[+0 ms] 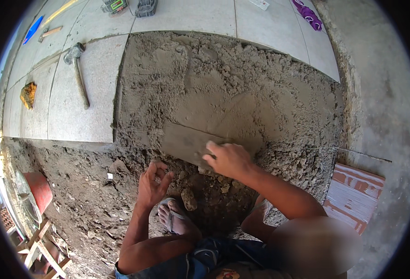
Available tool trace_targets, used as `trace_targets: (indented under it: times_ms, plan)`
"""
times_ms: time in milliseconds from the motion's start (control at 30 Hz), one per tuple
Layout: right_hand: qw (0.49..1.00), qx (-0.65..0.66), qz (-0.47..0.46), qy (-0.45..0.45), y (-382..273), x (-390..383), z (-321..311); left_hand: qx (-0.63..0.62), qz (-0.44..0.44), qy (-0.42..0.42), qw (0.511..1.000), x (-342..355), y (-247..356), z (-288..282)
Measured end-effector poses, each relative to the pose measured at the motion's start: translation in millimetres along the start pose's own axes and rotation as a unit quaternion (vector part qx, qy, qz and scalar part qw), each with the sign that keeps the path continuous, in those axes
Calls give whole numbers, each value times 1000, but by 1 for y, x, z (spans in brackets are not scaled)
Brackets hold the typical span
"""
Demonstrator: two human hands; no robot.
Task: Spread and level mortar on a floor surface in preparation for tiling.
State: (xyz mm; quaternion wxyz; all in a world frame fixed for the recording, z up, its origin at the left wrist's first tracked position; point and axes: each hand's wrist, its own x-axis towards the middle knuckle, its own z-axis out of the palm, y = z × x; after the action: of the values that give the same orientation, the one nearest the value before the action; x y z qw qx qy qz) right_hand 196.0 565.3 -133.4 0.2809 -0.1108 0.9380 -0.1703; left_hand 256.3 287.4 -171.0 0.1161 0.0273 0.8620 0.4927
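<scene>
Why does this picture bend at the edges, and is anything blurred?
Head view: the fisheye lens bows the tiles near the picture's edge; head view, lower right: a round patch is smeared past reading; head view, centre: the right hand looks slightly soft, cause unclear.

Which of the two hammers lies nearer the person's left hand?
The larger hammer, grey-headed, its long handle pointing down the picture; the smaller hammer lies farther up, near the blue object.

I see a rough, matt mortar bed, smoother mid-way; on it, a dull, mortar-smeared float; left of it, smooth matt tiles and a wooden-handled mallet.
</scene>
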Motion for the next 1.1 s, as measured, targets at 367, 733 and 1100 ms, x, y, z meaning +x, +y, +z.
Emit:
trace_targets:
  times_ms: [367,733,1100]
  plan:
    - [981,-46,69,176,49,-37,-17,-7,1,-9,1000,-3,3,-12]
    - [982,-106,102,121,41,98,-94,-3,15,-50,999,0,17,-3]
    - [884,221,303,278,153,99,-110,14,7,-64,998,-26,4,-24]
